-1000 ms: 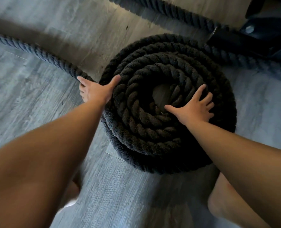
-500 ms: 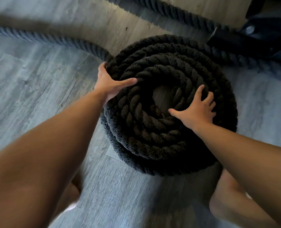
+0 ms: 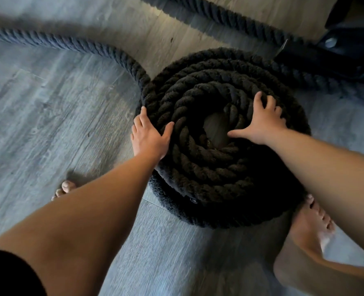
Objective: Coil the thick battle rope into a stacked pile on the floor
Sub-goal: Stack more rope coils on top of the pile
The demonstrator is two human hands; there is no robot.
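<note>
While your left hand (image 3: 149, 135) presses flat against the outside of the coil (image 3: 208, 171) on the floor (image 3: 48, 124) and your right hand (image 3: 264, 122) curls over an inner turn, wind the loose rope (image 3: 70, 42) on snugly, each turn level.

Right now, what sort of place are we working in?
Likely a home gym or workout room: a thick battle rope coiled on grey plank floor, with dark metal equipment behind it.

A grey plank floor (image 3: 48, 124) runs under a dark metal frame (image 3: 347, 56) with a silver bolt (image 3: 329, 42). Well nearer than the frame stand a bare left foot (image 3: 64, 190) and right foot (image 3: 311, 231).
</note>
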